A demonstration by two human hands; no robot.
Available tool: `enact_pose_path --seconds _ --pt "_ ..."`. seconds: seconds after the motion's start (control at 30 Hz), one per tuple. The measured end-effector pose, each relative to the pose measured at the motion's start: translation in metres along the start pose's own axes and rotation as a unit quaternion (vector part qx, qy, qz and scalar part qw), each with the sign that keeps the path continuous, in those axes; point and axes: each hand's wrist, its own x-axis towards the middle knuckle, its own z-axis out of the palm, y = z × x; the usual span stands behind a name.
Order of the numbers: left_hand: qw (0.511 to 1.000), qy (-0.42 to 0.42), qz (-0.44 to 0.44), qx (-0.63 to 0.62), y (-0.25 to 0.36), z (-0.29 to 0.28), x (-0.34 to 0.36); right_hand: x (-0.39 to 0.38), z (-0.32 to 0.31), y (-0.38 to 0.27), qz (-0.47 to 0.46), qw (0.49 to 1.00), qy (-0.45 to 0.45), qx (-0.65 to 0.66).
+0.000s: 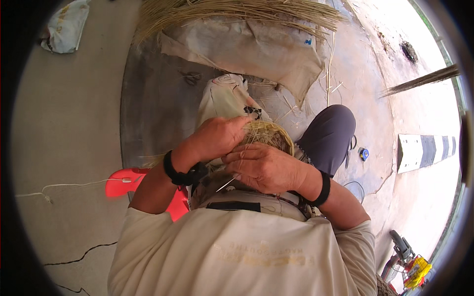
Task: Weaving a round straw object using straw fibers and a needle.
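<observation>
A small round woven basket [269, 134] of straw-coloured strands rests in my lap, its rim facing up. At its left side my left hand [220, 135] is closed, with thumb and fingertips pressed together against the rim. A thin strand runs near those fingertips. My right hand [269, 167] lies across the near side of the basket, fingers bent and pinched together. From under its fingers sticks out a thin, straight, pale rod [225, 184], pointing down and left; its other end is hidden. Patterned cloth [224, 96] covers my left leg beyond the basket.
A bundle of long dry stalks [237, 11] lies on a pale cloth sheet [247, 47] ahead. Scissors [191, 77] lie on the dark mat [153, 108]. To the right are a blue tape measure [364, 154] and a striped barrier [424, 152]. A red stool [121, 183] is at left.
</observation>
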Motion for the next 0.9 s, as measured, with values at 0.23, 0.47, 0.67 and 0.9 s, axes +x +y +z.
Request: enact_pose_path --seconds 0.23,0.47,0.67,0.9 --pt "0.996 -0.012 0.007 -0.084 0.007 -0.009 0.009 -0.004 -0.004 -0.01 0.038 0.999 -0.036 0.014" --pt "0.995 0.053 -0.079 -0.023 -0.014 0.01 0.007 -0.118 -0.098 -0.022 0.191 0.968 0.106 -0.122" --pt "0.96 0.233 -0.157 0.013 -0.054 -0.033 -0.004 -0.27 -0.224 -0.085 0.567 0.615 0.412 -0.362" --pt "0.965 0.245 -0.093 0.01 -0.004 -0.029 0.017 -0.15 -0.105 -0.052 0.406 0.823 0.396 -0.006"
